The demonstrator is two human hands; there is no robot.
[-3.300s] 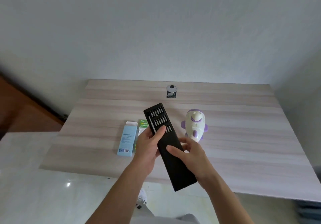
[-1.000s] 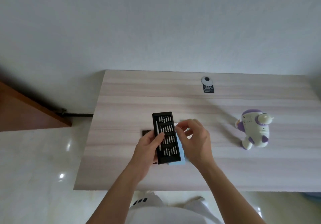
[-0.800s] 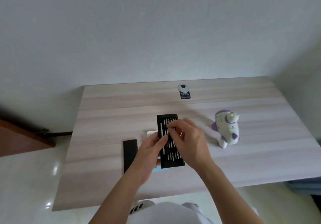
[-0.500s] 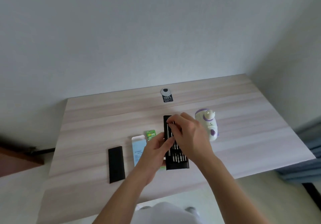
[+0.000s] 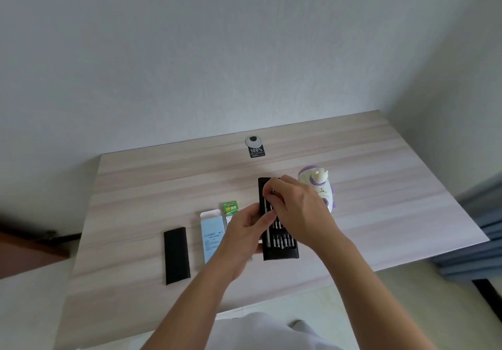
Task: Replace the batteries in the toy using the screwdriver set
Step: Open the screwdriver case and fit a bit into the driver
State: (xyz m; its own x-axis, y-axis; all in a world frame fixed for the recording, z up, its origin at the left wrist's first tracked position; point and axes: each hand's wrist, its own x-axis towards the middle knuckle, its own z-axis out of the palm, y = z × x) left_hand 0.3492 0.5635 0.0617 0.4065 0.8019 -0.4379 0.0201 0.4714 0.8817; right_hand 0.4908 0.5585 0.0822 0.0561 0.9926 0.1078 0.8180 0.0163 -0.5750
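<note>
The left hand (image 5: 243, 237) grips the left edge of the open screwdriver set (image 5: 281, 251), which lies flat on the counter (image 5: 380, 186). The right hand (image 5: 301, 211) pinches a small metal piece (image 5: 273, 192) over the set's far end. The toy (image 5: 316, 182) stands upright just behind the right hand, and the green battery pack (image 5: 230, 207) lies left of the set.

Two bare forearms are being shown across the near edge of the table (image 5: 380, 186), each ending in a bare hand: left hand (image 5: 241, 237), right hand (image 5: 301, 211). Below that edge, a pale grey-white garment (image 5: 258, 333) is being worn; just right of it, what looks like a light shoe toe (image 5: 298, 324) is being shown.
</note>
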